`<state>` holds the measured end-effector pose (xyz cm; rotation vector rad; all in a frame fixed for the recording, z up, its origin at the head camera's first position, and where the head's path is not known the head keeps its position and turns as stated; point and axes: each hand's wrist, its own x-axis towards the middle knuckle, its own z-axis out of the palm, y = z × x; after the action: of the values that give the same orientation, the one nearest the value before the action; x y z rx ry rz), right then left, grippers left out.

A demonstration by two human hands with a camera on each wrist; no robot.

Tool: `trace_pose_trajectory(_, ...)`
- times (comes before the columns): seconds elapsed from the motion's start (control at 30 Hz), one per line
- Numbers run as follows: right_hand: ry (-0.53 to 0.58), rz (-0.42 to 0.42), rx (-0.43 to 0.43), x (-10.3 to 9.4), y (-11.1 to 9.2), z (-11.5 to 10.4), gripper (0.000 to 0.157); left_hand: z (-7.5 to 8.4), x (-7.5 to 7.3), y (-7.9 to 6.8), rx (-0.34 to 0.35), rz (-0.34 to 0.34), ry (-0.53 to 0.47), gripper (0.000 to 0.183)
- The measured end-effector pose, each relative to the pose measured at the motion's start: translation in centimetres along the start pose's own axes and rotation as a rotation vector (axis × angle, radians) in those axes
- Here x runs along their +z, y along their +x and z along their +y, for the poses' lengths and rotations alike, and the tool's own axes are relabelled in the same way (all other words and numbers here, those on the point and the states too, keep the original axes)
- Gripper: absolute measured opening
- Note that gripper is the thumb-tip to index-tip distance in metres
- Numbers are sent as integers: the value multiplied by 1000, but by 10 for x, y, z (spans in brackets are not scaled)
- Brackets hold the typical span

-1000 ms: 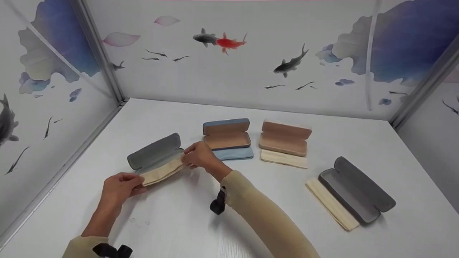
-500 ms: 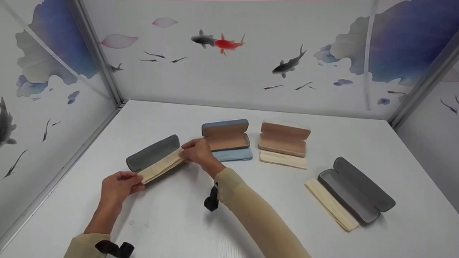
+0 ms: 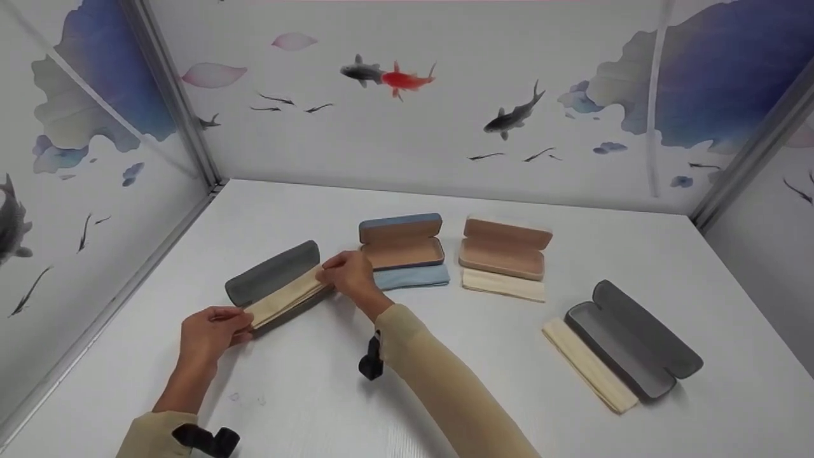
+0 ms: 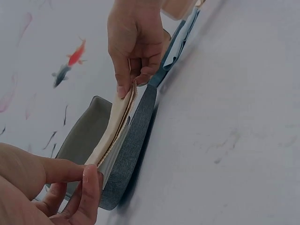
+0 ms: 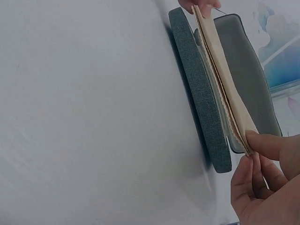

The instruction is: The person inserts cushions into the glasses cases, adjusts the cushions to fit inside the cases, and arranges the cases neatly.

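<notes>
A folded cream cloth is stretched between both hands, just above the base of an open grey-green glasses case. My left hand pinches its near left end between thumb and fingers. The far right end is pinched by my right hand. Several folded layers show along the cloth's edge in the right wrist view. The case's lid stands up behind the cloth, and its textured blue-green outer wall faces the left wrist camera. Most of the case's inside is hidden under the cloth.
Right of my right hand stands an open blue case with a folded blue cloth before it. An open pink case has a cream cloth in front. Further right lie an open grey case and another cream cloth.
The cloth has shifted slightly up and back over the case base, its sag pulled straighter. The case's front wall now shows below it. Both hands keep their pinch.
</notes>
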<state>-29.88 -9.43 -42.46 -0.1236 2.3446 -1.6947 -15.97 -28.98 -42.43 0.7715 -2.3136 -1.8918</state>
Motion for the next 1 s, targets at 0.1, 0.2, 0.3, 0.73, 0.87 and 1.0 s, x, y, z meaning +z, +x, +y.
trace_pose_trajectory(0.1, -2, 0, -7, 2, 0, 1, 8, -1, -1, 1, -3, 12, 32, 35)
trace_pose_trajectory(0.2, 8, -2, -13, 3, 0, 2, 8, -1, -2, 2, 10, 9, 35, 34)
trace_pose_trajectory(0.3, 17, 2, -13, 3, 0, 3, 9, -1, -1, 3, 17, 4, 38, 33)
trace_pose_trajectory(0.73, -1, 12, -20, 7, 2, 8, 10, -6, 2, 8, 50, 66, 173, 26)
trace_pose_trajectory(0.87, -1, 4, -23, 7, 3, 12, 9, -8, 3, 9, 51, 70, 194, 28)
trace_pose_trajectory(1.0, 18, -2, -18, 9, 4, 11, 8, -7, 1, 9, 52, 80, 201, 28)
